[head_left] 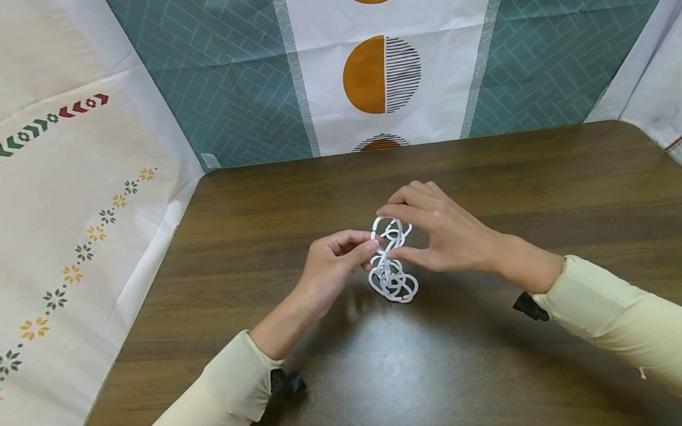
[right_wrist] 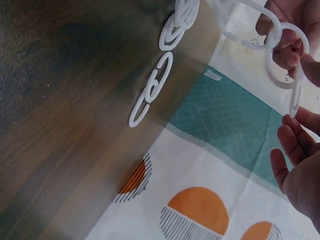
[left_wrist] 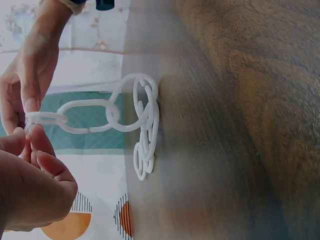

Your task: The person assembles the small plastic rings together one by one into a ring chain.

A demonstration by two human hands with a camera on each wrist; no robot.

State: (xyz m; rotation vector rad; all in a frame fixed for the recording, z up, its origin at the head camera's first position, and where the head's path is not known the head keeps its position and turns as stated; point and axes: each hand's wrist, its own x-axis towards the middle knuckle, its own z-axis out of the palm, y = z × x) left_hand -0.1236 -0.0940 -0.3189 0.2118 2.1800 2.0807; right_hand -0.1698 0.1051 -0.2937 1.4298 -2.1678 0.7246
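A white plastic chain [head_left: 394,296] of oval links is partly lifted off the brown table, its lower links heaped on the wood. My left hand [head_left: 339,262] pinches an upper link between thumb and fingertips. From the right, my right hand [head_left: 442,229] holds the top link [head_left: 402,230] between thumb and index finger, the other fingers spread behind. In the left wrist view, several links [left_wrist: 86,103] hang in a line down to the heap. The right wrist view shows loose end links [right_wrist: 134,116] lying on the table. Fingers hide part of the gripped links.
The brown wooden table [head_left: 249,244] spreads out around both hands. A teal and white patterned cloth [head_left: 222,83] hangs behind its far edge. A cream cloth [head_left: 52,191] with flower motifs hangs at the left, and a pale cloth [head_left: 666,63] at the right.
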